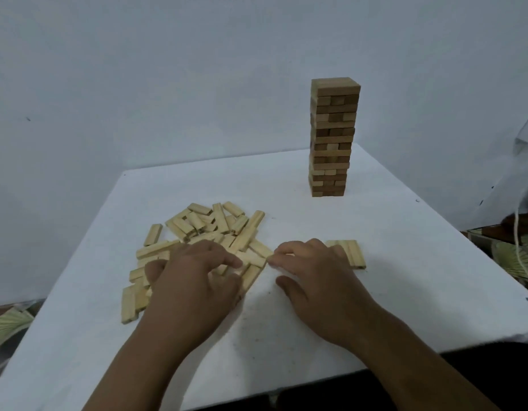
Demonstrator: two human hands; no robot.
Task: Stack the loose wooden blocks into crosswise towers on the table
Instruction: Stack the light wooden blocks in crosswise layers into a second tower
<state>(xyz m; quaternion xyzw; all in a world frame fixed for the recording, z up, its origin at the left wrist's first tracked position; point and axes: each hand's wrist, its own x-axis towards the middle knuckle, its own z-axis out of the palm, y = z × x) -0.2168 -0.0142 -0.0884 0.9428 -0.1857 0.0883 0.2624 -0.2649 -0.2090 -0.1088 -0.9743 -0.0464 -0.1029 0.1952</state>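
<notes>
A pile of loose pale wooden blocks [215, 229] lies on the left middle of the white table [405, 262]. My left hand [194, 280] lies over the pile's near side, fingers curled onto the blocks; whether it holds one is hidden. My right hand [316, 268] sits just right of the pile, fingertips curled down at the pile's right edge, where a block's end [270, 258] shows. A flat row of blocks [353, 252] lies partly behind that hand. A tall crosswise tower [331, 137] stands at the far right of the table.
The table's near edge drops to a dark floor. A white wall stands behind. Patterned green cloth [7, 324] shows at lower left and at right [512, 256], with a white cord [520, 250] beside the table's right edge.
</notes>
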